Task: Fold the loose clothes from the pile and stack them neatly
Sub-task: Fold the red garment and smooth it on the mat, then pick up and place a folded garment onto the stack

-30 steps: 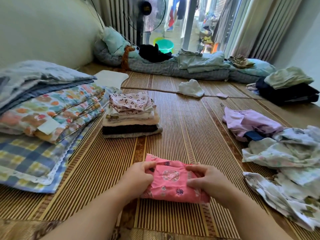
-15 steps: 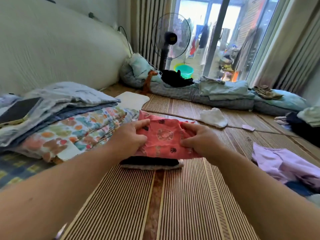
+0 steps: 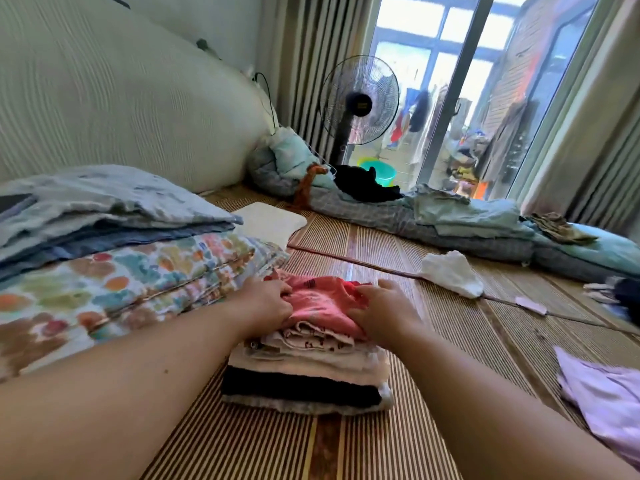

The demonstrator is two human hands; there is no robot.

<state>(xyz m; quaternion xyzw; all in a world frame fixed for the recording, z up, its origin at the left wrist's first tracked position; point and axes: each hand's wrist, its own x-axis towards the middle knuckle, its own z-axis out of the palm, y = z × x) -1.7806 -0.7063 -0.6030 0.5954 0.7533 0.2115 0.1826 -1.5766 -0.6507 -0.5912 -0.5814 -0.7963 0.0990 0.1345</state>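
- As it lies now, the pink garment (image 3: 322, 303) sits folded on top of the stack (image 3: 304, 375), on the mat (image 3: 381, 445) just beside the quilts (image 3: 121, 271).
- Left hand (image 3: 263, 303): fingers curled into its left edge. Right hand (image 3: 384, 313): fingers curled onto its right edge.
- Step, as judged: setting it on the stack. Next calls for letting go and squaring the edges with the layers below.
- Unfolded: lilac garment (image 3: 606, 393) at right; white cloth (image 3: 450, 273) farther off.
- Container: green basin (image 3: 379, 171) behind the fan (image 3: 360, 102); contents hidden.
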